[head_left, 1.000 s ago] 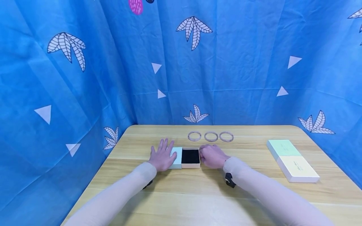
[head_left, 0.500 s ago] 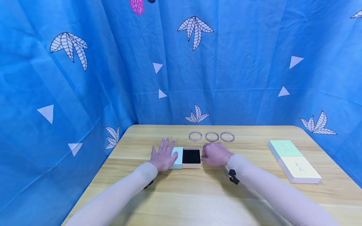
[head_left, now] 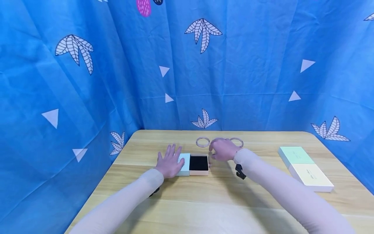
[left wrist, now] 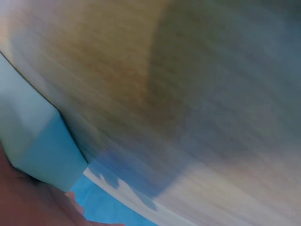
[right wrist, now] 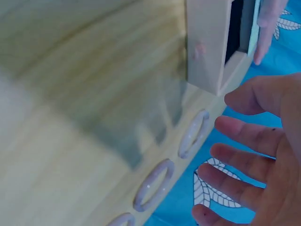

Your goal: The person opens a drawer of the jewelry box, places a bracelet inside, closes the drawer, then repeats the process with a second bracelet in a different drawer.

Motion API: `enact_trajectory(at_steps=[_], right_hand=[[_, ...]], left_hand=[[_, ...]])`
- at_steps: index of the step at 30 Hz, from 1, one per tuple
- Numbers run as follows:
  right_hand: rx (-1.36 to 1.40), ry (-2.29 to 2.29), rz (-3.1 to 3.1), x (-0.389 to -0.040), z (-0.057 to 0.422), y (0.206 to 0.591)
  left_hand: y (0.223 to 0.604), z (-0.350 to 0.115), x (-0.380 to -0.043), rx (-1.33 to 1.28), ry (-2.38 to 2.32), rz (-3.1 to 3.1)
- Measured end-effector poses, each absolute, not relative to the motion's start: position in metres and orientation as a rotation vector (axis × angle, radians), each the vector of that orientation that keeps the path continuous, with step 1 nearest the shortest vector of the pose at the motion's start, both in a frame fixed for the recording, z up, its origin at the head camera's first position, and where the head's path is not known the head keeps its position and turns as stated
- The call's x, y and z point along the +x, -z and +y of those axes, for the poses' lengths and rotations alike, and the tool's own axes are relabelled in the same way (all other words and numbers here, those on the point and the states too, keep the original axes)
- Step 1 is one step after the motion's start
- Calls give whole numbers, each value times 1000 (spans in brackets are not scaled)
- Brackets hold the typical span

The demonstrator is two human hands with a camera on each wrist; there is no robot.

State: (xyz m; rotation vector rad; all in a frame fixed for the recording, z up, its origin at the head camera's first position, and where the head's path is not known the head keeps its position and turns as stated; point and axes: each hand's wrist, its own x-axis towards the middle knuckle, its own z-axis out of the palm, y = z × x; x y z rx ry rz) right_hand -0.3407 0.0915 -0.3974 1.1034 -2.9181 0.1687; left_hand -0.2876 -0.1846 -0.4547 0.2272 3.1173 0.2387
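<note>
My left hand (head_left: 169, 163) rests with spread fingers on the light blue sleeve (head_left: 184, 164) of a small drawer box. Out of the sleeve's right side stands its pale pink drawer (head_left: 199, 173), with a black pad (head_left: 199, 163) inside. A small pink tab (right wrist: 200, 49) shows on the drawer's end in the right wrist view. My right hand (head_left: 223, 149) hovers just right of the drawer, fingers loosely bent and apart, holding nothing. Behind it lie three pale purple bangles; the left bangle (head_left: 203, 147) shows whole, while the hand partly covers the middle bangle (right wrist: 140, 200) in the head view.
On the right of the wooden table (head_left: 187, 208) lies a flat pale green piece (head_left: 296, 155) end to end with a cream piece (head_left: 312, 175); whether they are one box or two I cannot tell. A blue patterned curtain (head_left: 248, 71) stands behind the table.
My right hand has come away from the drawer's end and moved back toward the bangles, its fingers loosening. My left hand stays on the sleeve. The drawer stands out about as far as before.
</note>
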Motion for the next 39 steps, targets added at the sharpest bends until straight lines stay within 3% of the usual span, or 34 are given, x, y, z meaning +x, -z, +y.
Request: enact_trajectory(at_steps=[39], right_hand=[[976, -114, -3110, -403, 42, 400]], left_hand=[[456, -186, -288, 230, -229, 3132]])
